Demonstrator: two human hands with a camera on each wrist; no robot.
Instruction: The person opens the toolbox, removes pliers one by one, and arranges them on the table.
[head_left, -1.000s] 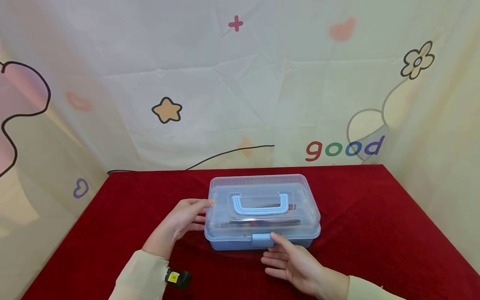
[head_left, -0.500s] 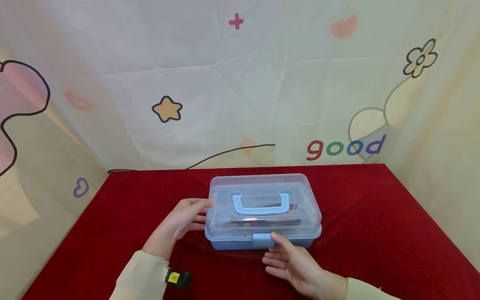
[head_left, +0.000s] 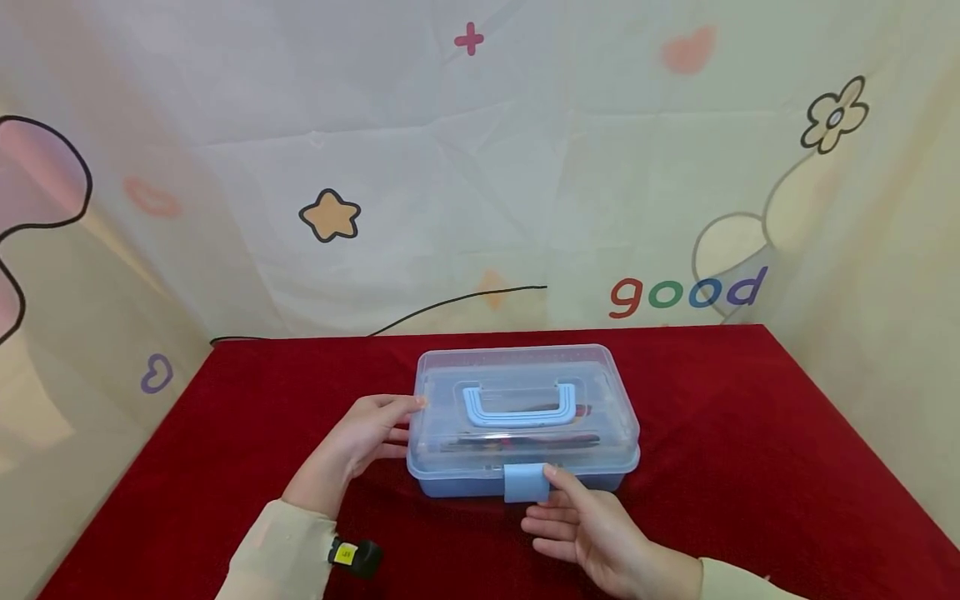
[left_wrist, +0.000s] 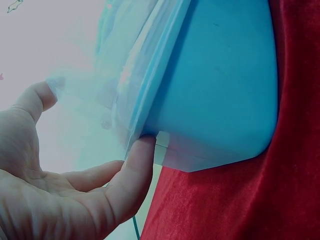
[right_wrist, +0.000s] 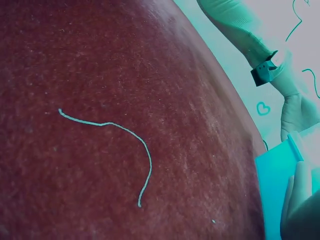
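Note:
A storage box (head_left: 437, 487) with a clear lid (head_left: 517, 358) and blue base sits on the red cloth. Its light blue handle (head_left: 521, 418) lies folded on top. Through the lid I make out thin, dark items, too blurred to name. My left hand (head_left: 363, 433) holds the box's left end, thumb on the lid and a fingertip (left_wrist: 145, 147) under the rim in the left wrist view. At the front, my right hand (head_left: 600, 533) pinches the right edge of the blue latch (head_left: 525, 483), which is swung outward and down. The lid rests down on the base.
Red cloth (head_left: 712, 467) covers the table. Behind it hangs a pale printed curtain (head_left: 420, 183). A small black device (head_left: 365, 558) is strapped at the left wrist. In the right wrist view, a pale thread (right_wrist: 145, 150) lies on the cloth.
The front latch has swung outward from the box front under my right hand and now shows a larger face. My left hand keeps its hold, and the box stays in place.

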